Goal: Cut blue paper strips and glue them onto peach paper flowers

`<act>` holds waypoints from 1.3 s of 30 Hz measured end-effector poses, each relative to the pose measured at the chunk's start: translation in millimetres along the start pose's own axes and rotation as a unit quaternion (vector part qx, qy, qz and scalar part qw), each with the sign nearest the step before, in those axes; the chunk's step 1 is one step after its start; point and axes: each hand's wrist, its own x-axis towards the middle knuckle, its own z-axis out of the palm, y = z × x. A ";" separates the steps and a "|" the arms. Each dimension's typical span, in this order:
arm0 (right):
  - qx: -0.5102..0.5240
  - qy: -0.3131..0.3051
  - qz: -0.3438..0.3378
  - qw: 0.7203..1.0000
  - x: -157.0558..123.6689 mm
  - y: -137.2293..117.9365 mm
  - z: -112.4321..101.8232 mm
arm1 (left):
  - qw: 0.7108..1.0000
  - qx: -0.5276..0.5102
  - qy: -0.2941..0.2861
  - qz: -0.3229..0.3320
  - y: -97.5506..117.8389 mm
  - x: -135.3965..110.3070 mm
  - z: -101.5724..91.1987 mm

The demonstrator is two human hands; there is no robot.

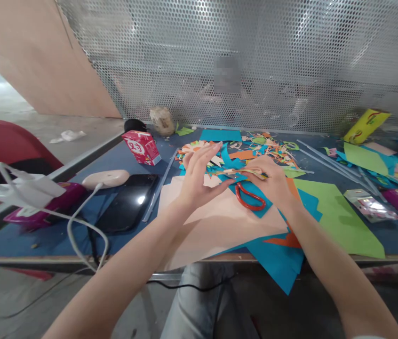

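My right hand pinches a small stack of cut paper pieces, pale and orange at the edges, above the work surface. My left hand is beside it on the left, fingers stretched and thumb reaching towards the pieces. Whether the left thumb touches them I cannot tell. Just below the hands, red-handled scissors lie on blue paper, their blades hidden. Under my left hand and forearm spreads a large pale pink sheet. Behind the hands is a heap of paper scraps in orange, blue, green and white.
Green sheets and blue sheets reach the front edge, the blue overhanging it. Left are a black phone, a white charger with cable and a red carton. A perforated metal panel closes the back.
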 end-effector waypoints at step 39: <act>-0.205 0.029 -0.114 0.972 -0.3 2.4 -10.6 | 0.993 0.015 0.063 0.097 1.8 3.6 -7.4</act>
